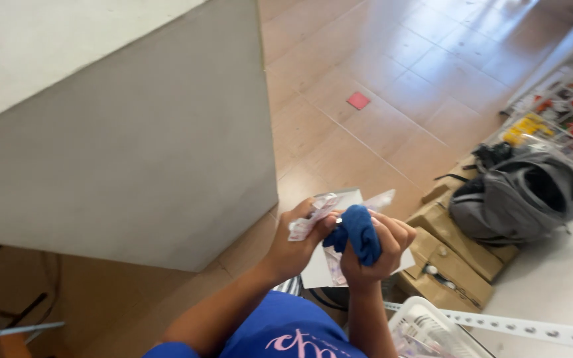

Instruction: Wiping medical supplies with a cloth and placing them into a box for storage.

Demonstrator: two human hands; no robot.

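Up close, the left hand (298,240) pinched a crumpled clear wrapper (313,215), its grip closed on it. Just beside it, the right hand (376,255) clutched a blue cloth (359,232), held above the wooden floor (379,99), near a grey backpack (518,195) on cardboard boxes (452,255).

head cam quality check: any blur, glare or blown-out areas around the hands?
Head view: tilted horizon and soft motion blur throughout; the left hand and right hand, gripping a blue cloth and a crinkly clear wrapper, are smeared at the edges. Glare washes the tiled floor at top right. The grey backpack is soft too.
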